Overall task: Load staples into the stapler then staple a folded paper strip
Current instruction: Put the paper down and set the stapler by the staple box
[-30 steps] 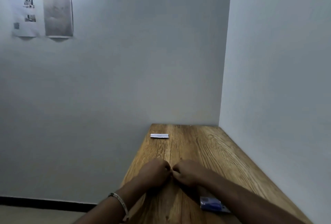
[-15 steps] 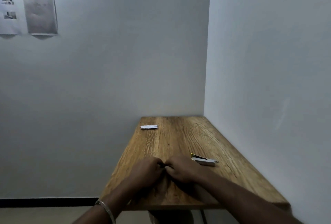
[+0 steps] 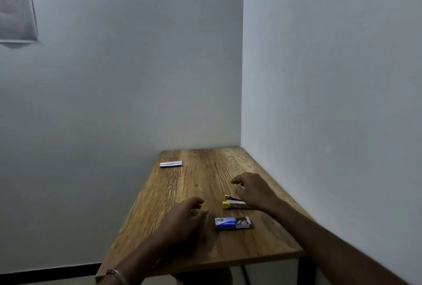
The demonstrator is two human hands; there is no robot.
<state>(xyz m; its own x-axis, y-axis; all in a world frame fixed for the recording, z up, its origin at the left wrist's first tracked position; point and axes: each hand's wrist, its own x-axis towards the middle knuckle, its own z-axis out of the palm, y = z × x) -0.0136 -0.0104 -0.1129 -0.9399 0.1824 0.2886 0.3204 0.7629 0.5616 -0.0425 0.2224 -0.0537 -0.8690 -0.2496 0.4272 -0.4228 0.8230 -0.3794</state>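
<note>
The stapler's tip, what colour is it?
Yellow. The stapler has a yellow tip at its left end, seen clearly in the head view.

your left hand (image 3: 182, 220) reaches in from the lower left, palm down, fingers loosely curled and slightly spread, holding nothing. a thin metal bracelet (image 3: 116, 275) circles that wrist near the bottom edge. your right hand (image 3: 253, 190) stretches further forward, its forearm running in from the lower right corner. it is palm down too, fingers bent and parted, the fingertips pointing left, gripping nothing. the two hands are apart, the right one ahead of the left.
</note>
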